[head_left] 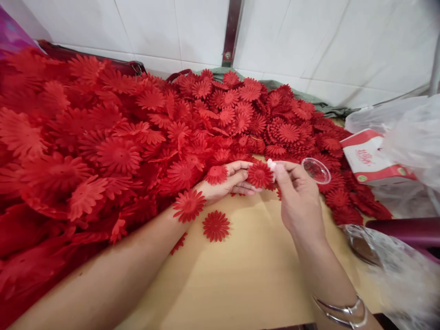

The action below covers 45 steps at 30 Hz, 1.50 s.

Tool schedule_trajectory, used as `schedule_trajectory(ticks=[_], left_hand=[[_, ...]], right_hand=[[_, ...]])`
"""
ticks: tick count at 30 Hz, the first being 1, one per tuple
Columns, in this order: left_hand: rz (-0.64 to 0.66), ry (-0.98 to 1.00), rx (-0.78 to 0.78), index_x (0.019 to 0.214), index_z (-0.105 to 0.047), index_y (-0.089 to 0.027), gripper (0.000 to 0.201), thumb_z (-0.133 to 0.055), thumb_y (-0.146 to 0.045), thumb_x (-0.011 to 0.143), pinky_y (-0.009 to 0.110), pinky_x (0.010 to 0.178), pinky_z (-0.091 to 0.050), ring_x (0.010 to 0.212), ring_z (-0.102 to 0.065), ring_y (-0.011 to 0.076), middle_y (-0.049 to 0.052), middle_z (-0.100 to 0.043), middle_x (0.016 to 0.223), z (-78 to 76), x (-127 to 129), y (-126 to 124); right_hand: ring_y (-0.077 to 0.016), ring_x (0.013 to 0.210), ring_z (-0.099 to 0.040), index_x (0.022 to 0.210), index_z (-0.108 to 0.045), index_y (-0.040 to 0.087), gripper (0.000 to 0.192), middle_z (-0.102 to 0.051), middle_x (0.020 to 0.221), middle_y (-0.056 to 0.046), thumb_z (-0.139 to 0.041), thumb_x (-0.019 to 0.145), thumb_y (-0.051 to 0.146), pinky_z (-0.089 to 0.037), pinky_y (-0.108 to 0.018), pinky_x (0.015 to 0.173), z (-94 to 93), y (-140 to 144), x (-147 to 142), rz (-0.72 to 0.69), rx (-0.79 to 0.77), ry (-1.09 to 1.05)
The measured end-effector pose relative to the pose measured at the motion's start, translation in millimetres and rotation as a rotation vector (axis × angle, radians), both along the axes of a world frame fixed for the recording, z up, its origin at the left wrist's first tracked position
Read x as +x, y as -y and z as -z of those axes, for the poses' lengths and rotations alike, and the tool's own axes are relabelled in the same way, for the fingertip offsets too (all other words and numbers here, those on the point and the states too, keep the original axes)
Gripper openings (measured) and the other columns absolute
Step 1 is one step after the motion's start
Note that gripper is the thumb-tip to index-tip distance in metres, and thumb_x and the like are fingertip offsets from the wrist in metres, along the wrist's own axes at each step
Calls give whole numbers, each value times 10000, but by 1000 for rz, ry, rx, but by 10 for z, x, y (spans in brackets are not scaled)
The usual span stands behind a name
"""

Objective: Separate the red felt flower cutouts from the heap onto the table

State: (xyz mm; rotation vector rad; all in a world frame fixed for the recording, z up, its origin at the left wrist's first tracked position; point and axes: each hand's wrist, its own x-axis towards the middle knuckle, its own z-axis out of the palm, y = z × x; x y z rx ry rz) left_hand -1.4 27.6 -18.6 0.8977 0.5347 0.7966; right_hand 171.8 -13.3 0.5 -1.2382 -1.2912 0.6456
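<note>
My left hand (237, 178) pinches a red artificial flower piece (260, 174) by its edge, between thumb and fingers. Close to its right side, my right hand (299, 188) is closed with thumb and fingertips on a small white piece (272, 165), whose kind I cannot make out. One loose red flower piece (216, 226) lies flat on the table below my hands. Another red piece (189, 206) rests against my left forearm, and one more (216, 174) sits by the left wrist. A shallow clear plastic lid or dish (316, 171) is just right of my right hand.
A large heap of red flower pieces (120, 156) covers the left and back of the tan table (240, 275). At right are a white and red box (374, 156), clear plastic bags (412, 133) and a dark purple object (405, 231). A tiled wall (292, 41) stands behind.
</note>
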Motion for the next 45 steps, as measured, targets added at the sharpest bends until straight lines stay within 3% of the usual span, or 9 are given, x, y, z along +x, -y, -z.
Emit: schedule_trajectory(ticks=[6, 12, 15, 19, 22, 30, 34, 38, 45], left_hand=[[-117, -14, -26, 1083, -620, -159, 242, -733, -219, 878, 378, 934, -580, 856, -745, 149, 72, -754, 1024, -20, 37, 20], [-163, -45, -41, 930, -582, -145, 334, -699, -456, 895, 366, 884, -577, 810, -742, 169, 58, -719, 875, -77, 72, 47], [-126, -21, -56, 1005, -624, -141, 389, -641, -520, 917, 352, 838, -578, 779, -725, 168, 69, -722, 854, -70, 59, 33], [-163, -10, -43, 1116, -627, -168, 321, -761, -284, 849, 343, 884, -564, 893, -714, 162, 62, -733, 1015, -18, 38, 17], [-193, 13, -23, 1166, -622, -178, 385, -777, -202, 814, 327, 881, -568, 948, -699, 163, 62, -721, 1060, 23, 35, 8], [-189, -52, 72, 1083, -617, -178, 390, -825, -278, 768, 291, 837, -558, 872, -683, 137, 23, -706, 935, 29, 56, 12], [-180, -76, 101, 1075, -601, -180, 393, -822, -289, 769, 274, 808, -549, 830, -669, 124, 4, -692, 891, 24, 56, 18], [-185, -135, 175, 1156, -587, -188, 412, -783, -320, 819, 217, 697, -481, 715, -626, 89, -4, -692, 842, 12, 27, 39], [-123, -90, 158, 1105, -620, -169, 405, -817, -326, 789, 219, 728, -463, 710, -613, 81, -28, -658, 781, -74, 29, 96]], right_hand=[[-168, 801, -657, 991, -662, 212, 179, -696, 899, -26, -744, 847, 280, -548, -337, 771, -69, 61, -71, 10, 72, 56], [-214, 954, -669, 1040, -670, 218, 183, -710, 1005, -59, -693, 868, 159, -552, -394, 861, -131, 106, -67, 91, 396, 540], [-210, 927, -682, 1010, -671, 233, 136, -729, 986, -59, -660, 894, 162, -562, -389, 841, -156, 121, -87, -8, 341, 611], [-203, 890, -686, 994, -672, 240, 104, -735, 972, -42, -685, 891, 240, -559, -382, 825, -176, 117, -102, -116, 246, 515], [-187, 830, -656, 1007, -661, 230, 110, -705, 936, -35, -650, 903, 261, -543, -356, 783, -196, 93, -12, -17, 212, 479], [-306, 936, -621, 859, -652, 221, 104, -671, 926, -94, -597, 789, 167, -504, -479, 813, -135, 194, 565, -65, 30, 1176], [-340, 1010, -648, 1127, -659, 213, 311, -696, 1037, -124, -669, 868, 386, -526, -538, 878, -210, 215, 423, -52, 52, 1077], [-360, 1374, -497, 1499, -441, 266, 733, -496, 1518, -162, -726, 859, 481, -431, -586, 1110, -232, 126, 115, -130, 180, 921], [-258, 1361, -549, 1380, -576, 277, 417, -604, 1431, -116, -588, 965, 237, -448, -540, 1143, -19, 19, -23, -272, 199, 709]])
